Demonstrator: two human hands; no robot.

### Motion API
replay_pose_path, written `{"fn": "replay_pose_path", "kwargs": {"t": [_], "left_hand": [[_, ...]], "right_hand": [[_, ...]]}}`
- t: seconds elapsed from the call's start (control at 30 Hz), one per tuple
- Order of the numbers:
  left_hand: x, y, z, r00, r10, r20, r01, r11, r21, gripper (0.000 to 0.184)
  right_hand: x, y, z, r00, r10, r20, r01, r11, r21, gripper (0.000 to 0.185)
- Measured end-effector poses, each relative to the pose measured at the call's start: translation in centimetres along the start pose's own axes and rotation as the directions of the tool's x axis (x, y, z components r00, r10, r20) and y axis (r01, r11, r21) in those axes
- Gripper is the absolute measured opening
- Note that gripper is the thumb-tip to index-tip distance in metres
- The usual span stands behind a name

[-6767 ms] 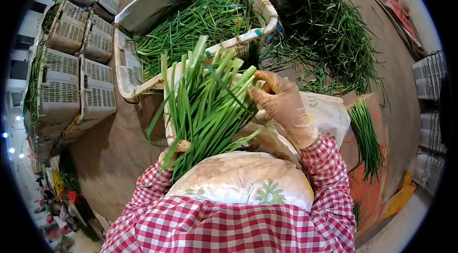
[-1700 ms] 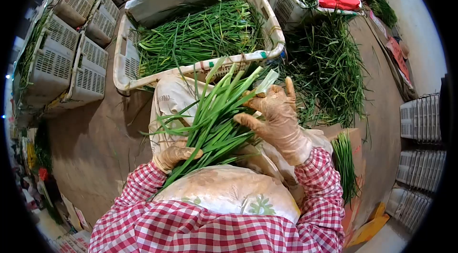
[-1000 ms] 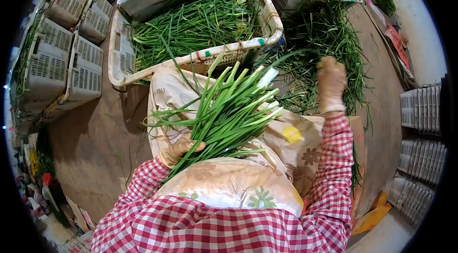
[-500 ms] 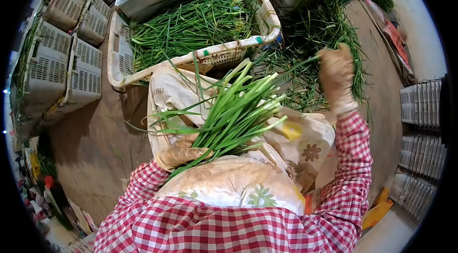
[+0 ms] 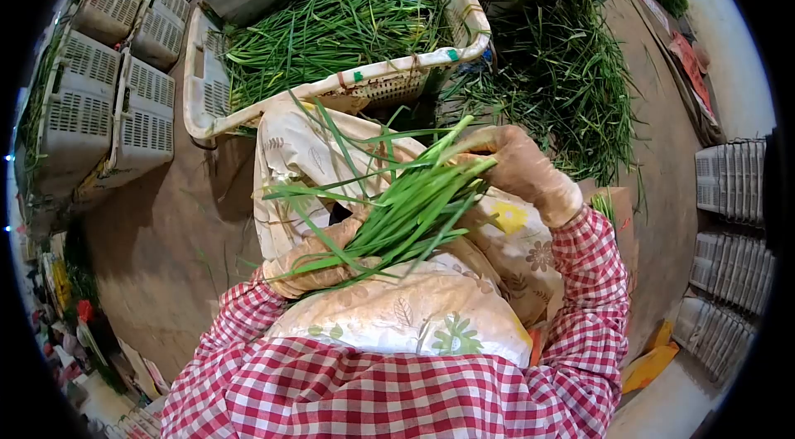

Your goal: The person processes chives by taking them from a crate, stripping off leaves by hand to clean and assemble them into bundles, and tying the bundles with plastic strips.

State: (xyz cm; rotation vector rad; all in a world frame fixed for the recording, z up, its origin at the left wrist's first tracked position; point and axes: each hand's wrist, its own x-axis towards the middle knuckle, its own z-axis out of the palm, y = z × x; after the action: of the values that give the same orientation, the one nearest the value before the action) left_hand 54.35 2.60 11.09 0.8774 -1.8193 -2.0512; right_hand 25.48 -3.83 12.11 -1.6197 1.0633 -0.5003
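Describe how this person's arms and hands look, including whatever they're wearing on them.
Both arms are in long sleeves of red-and-white checked cloth, reaching to the wrists. The left hand and right hand appear to be in thin, close-fitting gloves, tan to brownish, paler toward the right wrist. No printed markings can be made out on them.

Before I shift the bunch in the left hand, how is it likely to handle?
The bunch should be fairly firm near the right hand, where its stalks run straight, but floppy where loose blades curve and splay. It may slide apart, since no tie shows on it. It is probably light, being only slender greens.
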Motion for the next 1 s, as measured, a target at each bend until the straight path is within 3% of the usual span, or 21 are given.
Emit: {"fn": "replay_pose_path", "kwargs": {"t": [0.07,0.1,0.17,0.2,0.23,0.27,0.3,0.33,0.37,0.43,0.5,0.57,0.6,0.63,0.67,0.7,0.8,0.87,0.9,0.97,1.0], "left_hand": [[-0.1,0.3,0.4,0.996,0.068,-0.064,-0.075,0.990,-0.118,0.068],[-0.2,0.0,0.3,0.996,0.068,-0.051,-0.074,0.990,-0.119,0.068],[-0.9,-1.7,-0.4,0.996,-0.088,-0.014,0.078,0.938,-0.338,0.068],[-1.3,-2.7,-0.7,0.984,-0.177,-0.013,0.157,0.903,-0.399,0.072],[-1.4,-4.6,-1.2,0.984,-0.181,-0.001,0.166,0.903,-0.396,0.072],[-1.2,-5.9,-1.7,0.949,0.308,-0.061,-0.285,0.927,0.244,0.062],[-2.0,-6.5,-1.6,0.946,0.317,-0.067,-0.281,0.905,0.319,0.058],[-2.5,-6.5,-1.4,0.942,0.326,-0.072,-0.274,0.878,0.393,0.055],[-3.1,-6.5,-1.2,0.939,0.335,-0.078,-0.264,0.846,0.464,0.051],[-4.2,-8.5,-1.8,0.991,0.040,-0.125,-0.057,0.989,-0.135,0.045],[-4.2,-8.3,-2.0,0.991,-0.102,-0.084,0.057,0.903,-0.426,0.042],[-3.9,-6.9,-1.7,0.984,-0.155,-0.091,0.088,0.857,-0.508,0.042],[-3.7,-6.1,-1.5,0.981,-0.174,-0.089,0.101,0.839,-0.535,0.042],[-3.4,-5.0,-1.3,0.973,-0.208,-0.102,0.123,0.836,-0.534,0.044],[-3.1,-4.6,-1.0,0.969,-0.223,-0.111,0.132,0.836,-0.533,0.046],[-2.8,-4.3,-0.7,0.964,-0.238,-0.119,0.140,0.835,-0.532,0.047],[-2.8,-4.2,0.0,0.966,0.038,-0.257,-0.088,0.979,-0.185,0.054],[-2.8,-3.9,0.0,0.953,0.071,-0.295,-0.070,0.997,0.013,0.045],[-2.7,-3.3,0.0,0.963,-0.028,-0.268,-0.009,0.991,-0.136,0.053],[-2.4,-2.1,-0.2,0.952,-0.226,-0.205,0.123,0.900,-0.418,0.070],[-1.8,-1.2,-0.1,0.962,-0.209,-0.175,0.129,0.914,-0.386,0.071]], "right_hand": [[0.1,-0.8,0.4,0.967,0.236,-0.092,-0.244,0.966,-0.088,0.025],[0.1,-1.1,0.8,0.965,0.244,-0.101,-0.253,0.964,-0.084,0.025],[0.0,-1.3,1.2,0.937,0.081,-0.341,-0.222,0.891,-0.397,0.017],[0.0,-0.5,1.5,0.916,-0.217,-0.338,-0.116,0.663,-0.740,0.013],[0.1,0.3,1.4,0.914,-0.208,-0.348,-0.128,0.666,-0.735,0.013],[0.5,1.2,1.0,0.861,-0.346,-0.372,-0.070,0.644,-0.762,0.008],[1.1,1.7,0.5,0.790,-0.479,-0.383,-0.015,0.610,-0.793,0.005],[1.2,2.1,-0.8,0.809,-0.400,-0.431,-0.115,0.612,-0.782,0.005],[1.4,4.1,-3.3,0.698,-0.573,-0.430,-0.154,0.466,-0.872,0.006],[0.3,5.4,-6.7,0.648,-0.349,-0.677,-0.571,0.365,-0.735,0.018],[-0.8,4.7,-7.5,0.567,-0.453,-0.688,-0.479,0.499,-0.723,0.027],[-1.8,2.3,-4.6,0.713,-0.073,-0.697,-0.170,0.947,-0.273,0.027],[-2.1,2.1,-3.7,0.835,0.124,-0.537,-0.216,0.970,-0.112,0.033],[-2.1,0.7,-2.6,0.862,0.357,-0.360,-0.356,0.932,0.070,0.038],[-2.1,-0.5,-1.9,0.857,0.391,-0.335,-0.444,0.891,-0.094,0.042],[-1.9,-0.1,-1.5,0.855,0.454,-0.252,-0.485,0.871,-0.078,0.043],[-1.7,-0.2,-0.2,0.850,0.483,-0.213,-0.486,0.873,0.039,0.041],[-1.5,1.9,1.1,0.962,-0.017,-0.274,-0.053,0.968,-0.246,0.033],[-1.6,2.1,1.2,0.962,-0.016,-0.272,-0.054,0.968,-0.246,0.033],[-1.3,1.4,1.4,0.916,0.272,-0.294,-0.331,0.928,-0.172,0.028],[-1.5,0.9,1.7,0.918,0.098,-0.384,-0.306,0.791,-0.530,0.022]]}}
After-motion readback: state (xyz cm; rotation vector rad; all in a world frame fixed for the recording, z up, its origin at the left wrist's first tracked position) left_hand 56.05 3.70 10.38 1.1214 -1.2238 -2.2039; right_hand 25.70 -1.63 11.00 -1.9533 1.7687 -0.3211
